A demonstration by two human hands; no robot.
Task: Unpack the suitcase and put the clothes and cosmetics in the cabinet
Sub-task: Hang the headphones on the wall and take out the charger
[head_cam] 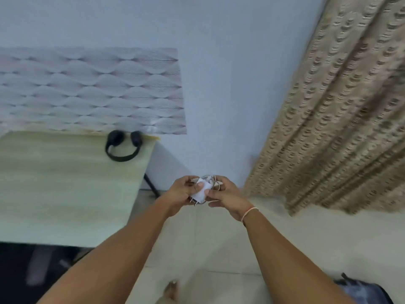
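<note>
Centrally, both hands held the white charger point(201, 191) with its coiled cable point(211, 179) before the wall: left hand point(183, 194) and right hand point(225, 197) each pinched it; prongs pointed down-left, desk point(65, 189) nearer the left hand.

White charger point(201, 191), black headphones point(122, 145) on pale wood-grain counter point(65, 189); beige scallop-patterned curtain point(339, 119); wave-patterned wall panel point(92, 88); pale blue wall point(219, 62).

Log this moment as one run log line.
hands: left hand and right hand grip white plug charger with coiled cable | black headphones on pale wooden table
</note>
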